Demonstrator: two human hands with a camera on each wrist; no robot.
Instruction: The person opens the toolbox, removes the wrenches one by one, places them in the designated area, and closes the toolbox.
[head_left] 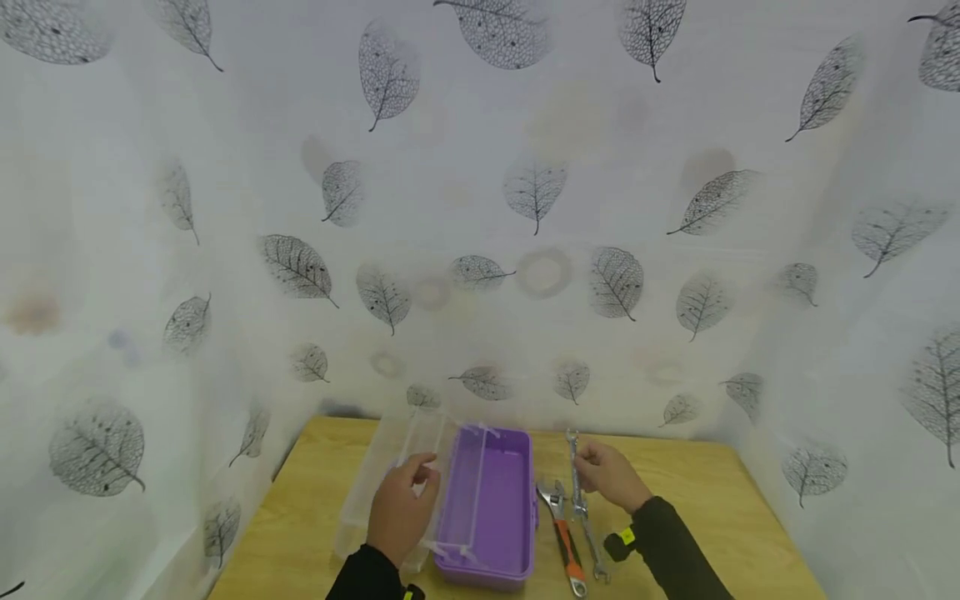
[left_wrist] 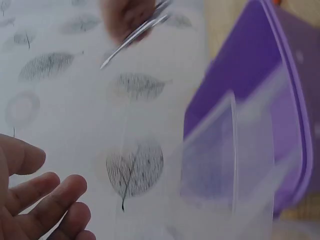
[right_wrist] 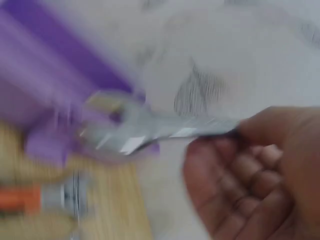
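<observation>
My right hand (head_left: 609,475) pinches a silver wrench (head_left: 575,471) between thumb and fingers, raised to the right of a purple toolbox (head_left: 495,500). The right wrist view shows the blurred open jaw end of this wrench (right_wrist: 170,127) pointing away from the thumb. Over the toolbox's clear plastic lid (head_left: 367,492), swung out to the left, my left hand (head_left: 401,504) hovers with loosely bent fingers. Nothing lies between those fingers (left_wrist: 70,195) in the left wrist view. Below the held wrench, another silver wrench (head_left: 592,542) lies on the table.
An adjustable wrench (head_left: 564,533) with an orange and black handle lies along the toolbox's right side. Under everything is a light wooden table (head_left: 675,500). Leaf-printed white curtains (head_left: 480,208) stand behind it and at both sides.
</observation>
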